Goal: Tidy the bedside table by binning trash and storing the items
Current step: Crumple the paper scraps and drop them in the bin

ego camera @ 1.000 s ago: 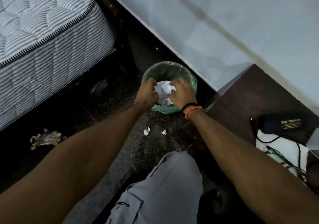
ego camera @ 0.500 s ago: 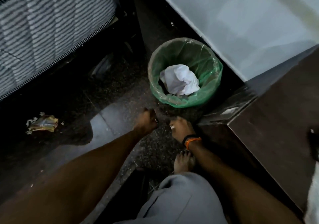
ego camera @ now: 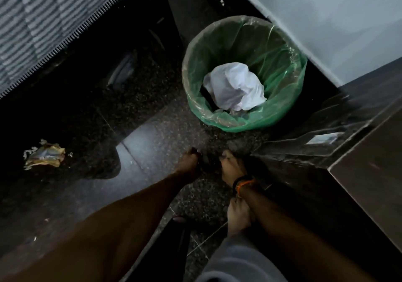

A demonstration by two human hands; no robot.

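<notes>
Both hands reach down to the dark speckled floor just near of the bin. The left hand and right hand have fingertips bunched at the floor, but whether they pinch anything is too dark to tell. The green-lined bin stands beside the bedside table, holding a crumpled white paper. A crumpled yellowish wrapper lies far left, near the mattress.
</notes>
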